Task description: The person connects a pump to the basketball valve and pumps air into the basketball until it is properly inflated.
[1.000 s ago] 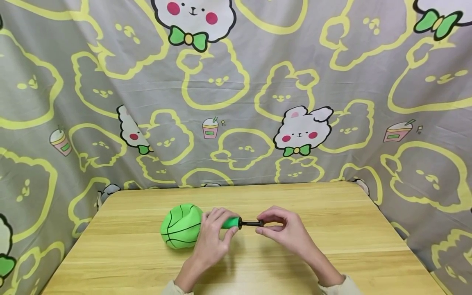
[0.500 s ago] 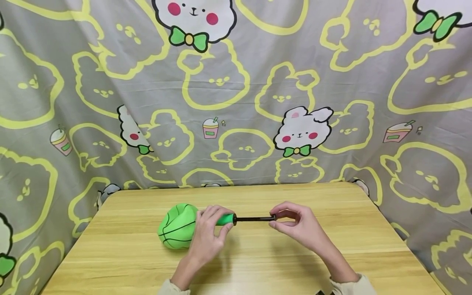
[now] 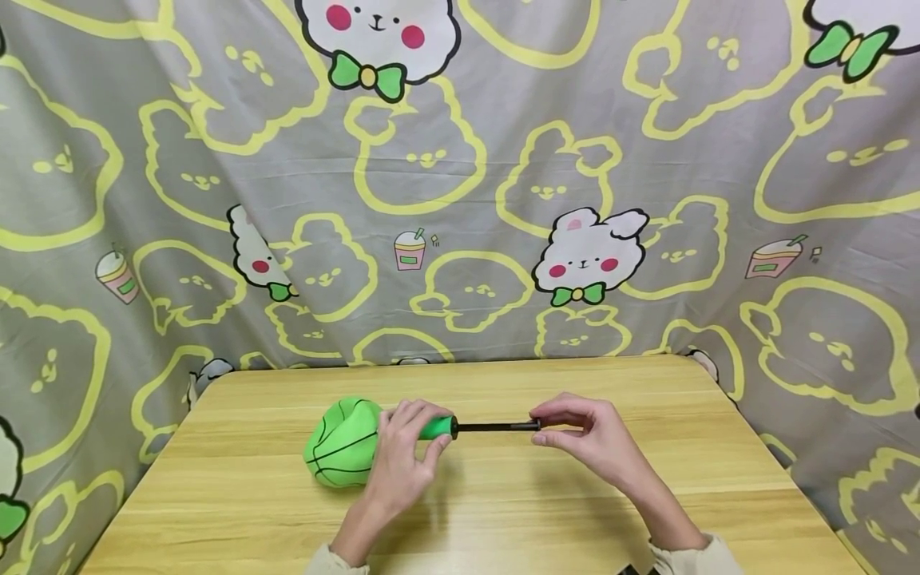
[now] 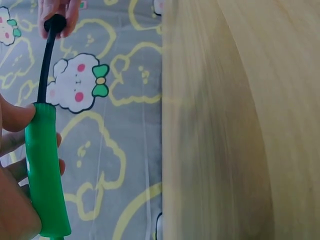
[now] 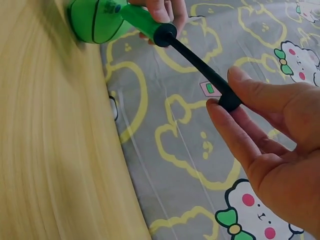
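A green hand pump (image 4: pixel 46 170) lies level above the table, its black rod drawn far out to the right. My left hand (image 3: pixel 402 451) wraps its fingers round the green barrel. At the rod's outer end, my right hand (image 3: pixel 592 439) pinches the small black end knob (image 5: pixel 230 101) between thumb and fingers. Left of the barrel is a green ball (image 3: pixel 341 447) with black basketball lines, partly deflated, its top dented in. The right wrist view shows the pump's far end meeting the ball at a small blue spot (image 5: pixel 117 9). My left hand covers part of the ball in the head view.
Both hands work over a light wooden table (image 3: pixel 460 519). Behind it and at both sides hangs a grey curtain (image 3: pixel 474 208) with yellow outlines and cartoon rabbits. A small dark object (image 3: pixel 628 570) shows at the bottom edge, near the right sleeve.
My right hand has moved right, drawing the black rod much farther out of the barrel. My left hand, the barrel and the ball have shifted slightly left.
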